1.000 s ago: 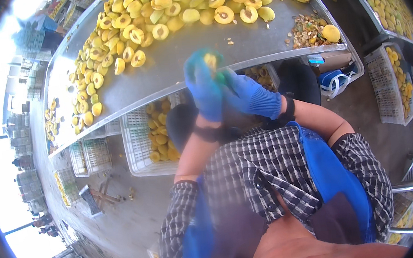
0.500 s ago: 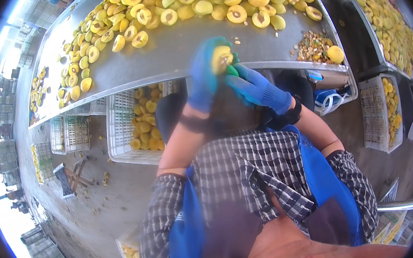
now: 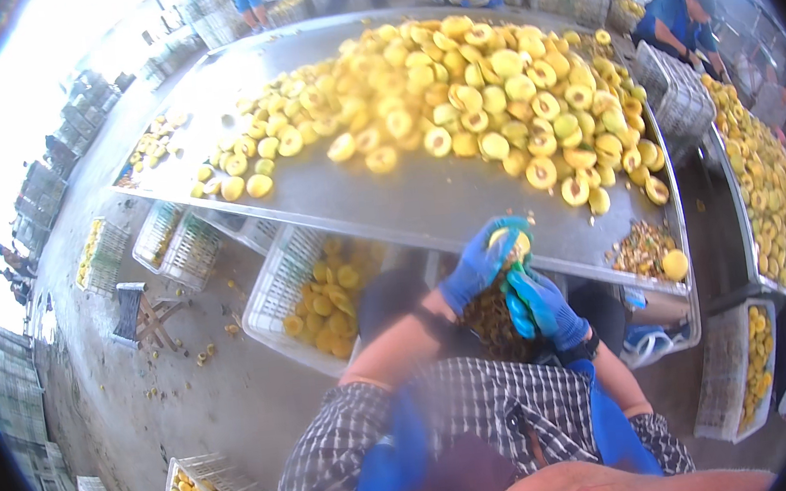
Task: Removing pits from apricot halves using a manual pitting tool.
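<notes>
Both hands have lifted nearer the counter point(image 3: 427, 209) edge; left hand point(image 3: 478, 261) cups a halved peach point(image 3: 509, 244), soft and slippery, right hand point(image 3: 542, 302) closed alongside.

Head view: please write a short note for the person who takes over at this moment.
Left hand, blue-gloved, holds a yellow fruit half at the metal table edge.
Right hand, blue-gloved, works just below the fruit; any tool is not visible.
Done: a large heap of fruit halves on the table, a pile of pits at the right end.
Left: cannot tell which fruit is unprocessed; white crate below holds more.
</notes>
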Demonstrator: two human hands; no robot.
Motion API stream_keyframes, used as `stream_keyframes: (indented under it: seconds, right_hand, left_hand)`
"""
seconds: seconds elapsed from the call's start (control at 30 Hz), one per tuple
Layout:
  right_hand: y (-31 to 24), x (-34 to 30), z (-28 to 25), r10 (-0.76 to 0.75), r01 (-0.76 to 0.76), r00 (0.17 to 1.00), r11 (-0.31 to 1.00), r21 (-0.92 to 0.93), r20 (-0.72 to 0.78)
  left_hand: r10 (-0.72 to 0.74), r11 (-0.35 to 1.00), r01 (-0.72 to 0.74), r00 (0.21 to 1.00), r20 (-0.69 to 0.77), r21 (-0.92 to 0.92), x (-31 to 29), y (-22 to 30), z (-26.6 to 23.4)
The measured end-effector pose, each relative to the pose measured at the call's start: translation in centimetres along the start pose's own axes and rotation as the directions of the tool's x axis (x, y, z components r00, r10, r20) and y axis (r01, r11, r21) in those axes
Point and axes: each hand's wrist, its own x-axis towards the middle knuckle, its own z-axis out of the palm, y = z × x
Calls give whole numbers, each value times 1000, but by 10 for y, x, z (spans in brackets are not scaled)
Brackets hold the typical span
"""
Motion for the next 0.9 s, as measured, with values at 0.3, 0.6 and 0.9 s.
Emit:
stream_keyframes:
  seconds: [0.3,0.6,0.9]
  right_hand:
    - [11,4,7,94,-90,996,976,198,-9]
    - [16,17,18,37,-31,999,958,286,-15]
    - [30,22,26,-260,261,927,965,-34,-269]
  left_hand:
    - [67,997,-76,971,-229,-29,-3,-9,16]
    - [155,988,-140,935,-319,71,-10,12,25]
    - [33,985,-90,937,-348,-148,-13,7,31]
